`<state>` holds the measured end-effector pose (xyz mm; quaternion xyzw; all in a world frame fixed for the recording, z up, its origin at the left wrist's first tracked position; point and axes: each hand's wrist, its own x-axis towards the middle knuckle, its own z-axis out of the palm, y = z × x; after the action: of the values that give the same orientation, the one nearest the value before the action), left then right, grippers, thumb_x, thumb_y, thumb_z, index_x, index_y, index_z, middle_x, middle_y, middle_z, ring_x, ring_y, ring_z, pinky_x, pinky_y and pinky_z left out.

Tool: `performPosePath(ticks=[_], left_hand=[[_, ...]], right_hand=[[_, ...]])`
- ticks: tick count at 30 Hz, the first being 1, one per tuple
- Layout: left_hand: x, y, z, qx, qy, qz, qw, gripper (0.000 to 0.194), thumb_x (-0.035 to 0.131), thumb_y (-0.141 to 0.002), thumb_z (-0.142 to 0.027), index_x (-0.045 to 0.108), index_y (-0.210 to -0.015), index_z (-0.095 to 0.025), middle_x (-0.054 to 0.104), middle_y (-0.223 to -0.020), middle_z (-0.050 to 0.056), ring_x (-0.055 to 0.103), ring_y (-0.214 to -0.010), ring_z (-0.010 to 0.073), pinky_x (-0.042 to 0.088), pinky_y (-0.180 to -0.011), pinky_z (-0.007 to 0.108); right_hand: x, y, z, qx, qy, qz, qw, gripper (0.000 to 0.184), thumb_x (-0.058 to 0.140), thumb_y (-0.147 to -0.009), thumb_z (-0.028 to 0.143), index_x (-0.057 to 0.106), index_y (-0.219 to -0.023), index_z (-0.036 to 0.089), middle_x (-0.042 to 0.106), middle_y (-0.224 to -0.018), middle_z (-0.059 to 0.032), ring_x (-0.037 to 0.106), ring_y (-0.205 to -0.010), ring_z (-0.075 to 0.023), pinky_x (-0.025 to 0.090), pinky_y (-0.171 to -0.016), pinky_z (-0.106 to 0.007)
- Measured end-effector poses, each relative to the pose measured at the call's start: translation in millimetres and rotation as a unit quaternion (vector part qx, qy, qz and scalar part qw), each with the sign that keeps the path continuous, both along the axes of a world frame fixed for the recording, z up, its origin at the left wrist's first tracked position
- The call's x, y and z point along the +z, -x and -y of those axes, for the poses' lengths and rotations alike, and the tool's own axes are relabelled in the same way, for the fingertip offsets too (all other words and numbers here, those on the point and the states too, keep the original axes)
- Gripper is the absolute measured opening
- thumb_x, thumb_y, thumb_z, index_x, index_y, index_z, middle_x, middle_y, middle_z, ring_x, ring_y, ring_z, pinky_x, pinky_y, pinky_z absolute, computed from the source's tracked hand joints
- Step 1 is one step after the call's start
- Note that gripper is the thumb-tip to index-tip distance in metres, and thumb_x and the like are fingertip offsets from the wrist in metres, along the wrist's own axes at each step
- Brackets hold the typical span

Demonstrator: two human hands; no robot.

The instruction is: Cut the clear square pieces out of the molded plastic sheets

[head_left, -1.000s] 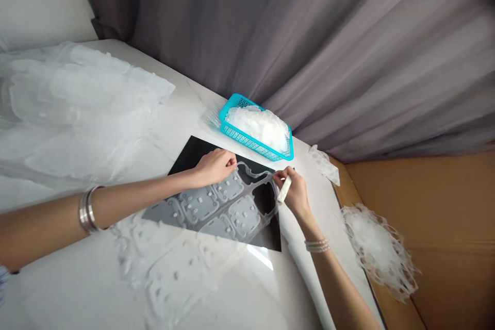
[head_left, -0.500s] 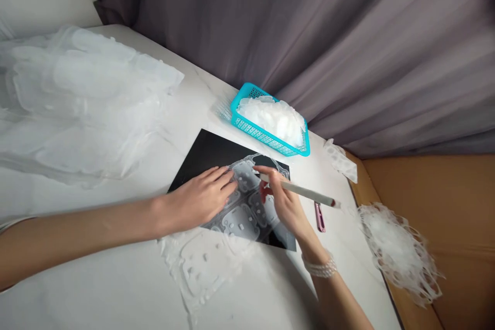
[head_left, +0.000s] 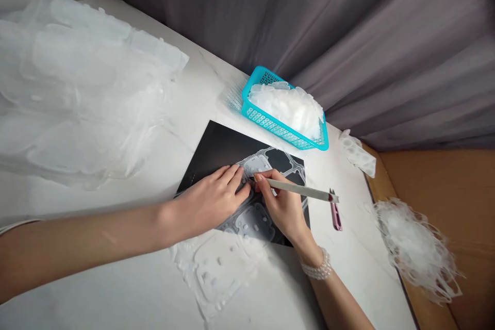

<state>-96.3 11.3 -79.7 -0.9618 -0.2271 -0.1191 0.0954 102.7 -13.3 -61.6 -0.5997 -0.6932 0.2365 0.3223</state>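
A translucent moulded sheet [head_left: 253,221] with rounded panels and small raised bits lies partly on a black mat [head_left: 216,147] and hangs over its near edge onto the table. My left hand [head_left: 211,201] rests flat on the sheet, fingers stretched out and holding nothing. Close beside those fingertips, my right hand [head_left: 284,211] grips a slim pale pen-like tool [head_left: 301,187] like a pencil. The tool's working end points down at the sheet between both hands; its exact shape is too small to tell.
Behind the mat stands a blue basket [head_left: 266,122] heaped with translucent pieces. Pink thread snips [head_left: 335,215] lie to the right. A big pile of translucent sheets [head_left: 85,93] covers the left. Tangled clear offcuts [head_left: 415,247] hang by a cardboard box [head_left: 444,185] at the right edge.
My right hand has lowered and come nearer my left fingertips, with the tool's tip now down by the sheet. The whole view has shifted slightly, so the basket appears farther right.
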Motion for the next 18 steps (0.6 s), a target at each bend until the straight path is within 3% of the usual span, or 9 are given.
performPosePath(ticks=[7, 12, 18], left_hand=[[-1.0, -1, -1, 0.003, -0.006, -0.010, 1.000, 0.043, 0.040, -0.091, -0.008, 0.051, -0.132, -0.001, 0.057, -0.133, 0.030, 0.054, -0.128, 0.0372, 0.047, -0.102, 0.045], [4.5, 0, 1, 0.008, -0.014, -0.024, 1.000, 0.044, 0.038, -0.092, -0.007, 0.052, -0.133, -0.002, 0.057, -0.134, 0.030, 0.055, -0.127, 0.0371, 0.047, -0.102, 0.045], [7.6, 1, 3, 0.004, -0.006, -0.050, 0.999, 0.046, 0.039, -0.091, -0.008, 0.051, -0.135, -0.002, 0.054, -0.138, 0.029, 0.052, -0.130, 0.0385, 0.047, -0.103, 0.046]], right_hand=[[0.5, 5, -2, 0.018, -0.035, 0.067, 0.997, 0.018, 0.052, -0.099, 0.028, 0.064, -0.091, 0.018, 0.066, -0.075, -0.0008, 0.058, -0.063, -0.0120, 0.043, -0.060, -0.024], [2.1, 11, 5, 0.005, -0.067, 0.115, 0.991, 0.019, 0.052, -0.098, 0.025, 0.062, -0.083, 0.018, 0.064, -0.072, -0.0020, 0.055, -0.059, -0.0124, 0.041, -0.057, -0.026], [7.9, 10, 15, 0.008, -0.059, 0.087, 0.994, 0.012, 0.051, -0.097, 0.019, 0.062, -0.091, 0.018, 0.069, -0.086, -0.0058, 0.064, -0.076, -0.0159, 0.050, -0.069, -0.028]])
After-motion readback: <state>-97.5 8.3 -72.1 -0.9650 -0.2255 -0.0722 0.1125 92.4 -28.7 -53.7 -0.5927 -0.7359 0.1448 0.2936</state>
